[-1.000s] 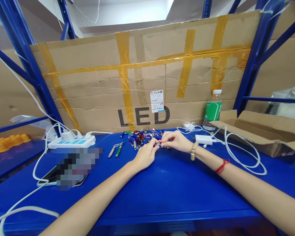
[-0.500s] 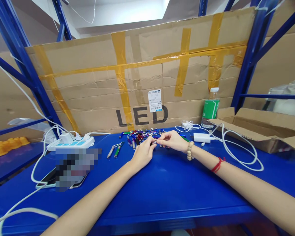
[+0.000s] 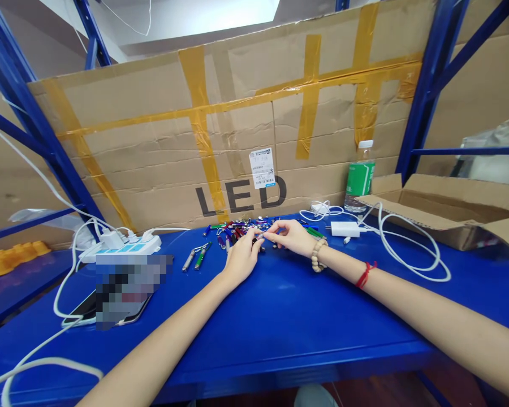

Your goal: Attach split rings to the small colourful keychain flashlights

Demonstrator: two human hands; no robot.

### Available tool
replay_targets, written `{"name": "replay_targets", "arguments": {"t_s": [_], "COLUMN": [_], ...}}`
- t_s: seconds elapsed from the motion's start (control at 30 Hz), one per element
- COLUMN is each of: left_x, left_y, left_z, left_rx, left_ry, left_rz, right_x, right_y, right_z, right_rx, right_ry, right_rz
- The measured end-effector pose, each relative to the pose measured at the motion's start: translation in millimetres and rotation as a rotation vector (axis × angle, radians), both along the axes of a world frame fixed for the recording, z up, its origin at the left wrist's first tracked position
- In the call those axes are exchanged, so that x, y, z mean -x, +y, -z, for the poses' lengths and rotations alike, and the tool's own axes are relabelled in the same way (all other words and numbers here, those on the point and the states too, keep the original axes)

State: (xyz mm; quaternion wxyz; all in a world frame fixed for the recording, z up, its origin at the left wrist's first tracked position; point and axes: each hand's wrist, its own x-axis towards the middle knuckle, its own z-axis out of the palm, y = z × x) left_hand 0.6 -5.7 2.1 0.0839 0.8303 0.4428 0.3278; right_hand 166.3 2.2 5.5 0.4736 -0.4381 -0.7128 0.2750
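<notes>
We find a small piece (image 3: 262, 235) between the fingertips of the two hands, above the near edge of a heap of little metallic parts (image 3: 237, 230). Fingers cover most of it, so we make out only a tiny pale glint and cannot tell its full shape. The left hand (image 3: 241, 257), seen from the back, has its grip pinching the piece, its other fingers curled out of sight; the right hand (image 3: 294, 237) pinches from the other side, thumb against forefinger.

Both hands block our view of part of the heap, which shows blue, purple, red and silver. Green parts (image 3: 316, 232) peek out behind the right hand, and a joined silver-and-green pair (image 3: 201, 259) lies apart on the surface (image 3: 301, 316).

Farther right we see a white charger (image 3: 345, 229), a looped cable (image 3: 439, 265), a green-labelled bottle (image 3: 359, 178) and an open box (image 3: 458, 223), cut off by the picture's edge. On the left sits a power strip (image 3: 142, 247); before it, blurred blocks hide most of a dark flat device (image 3: 82, 308). A taped cardboard sheet (image 3: 161, 164) marked LED stands behind everything.
</notes>
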Motion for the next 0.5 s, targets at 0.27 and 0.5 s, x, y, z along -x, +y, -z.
{"name": "replay_targets", "arguments": {"t_s": [0.27,0.5], "left_x": [0.1,2.6], "left_y": [-0.1,14.7], "left_z": [-0.7,7.0], "left_rx": [0.052,0.089], "left_ry": [-0.199,-0.450], "left_rz": [-0.189,-0.204], "right_x": [-23.5,-24.5], "right_y": [8.9,6.1], "right_z": [-5.3,-0.8], "right_rx": [-0.248,-0.265], "right_ry": [-0.154,-0.582], "right_rz": [0.510,0.488]}}
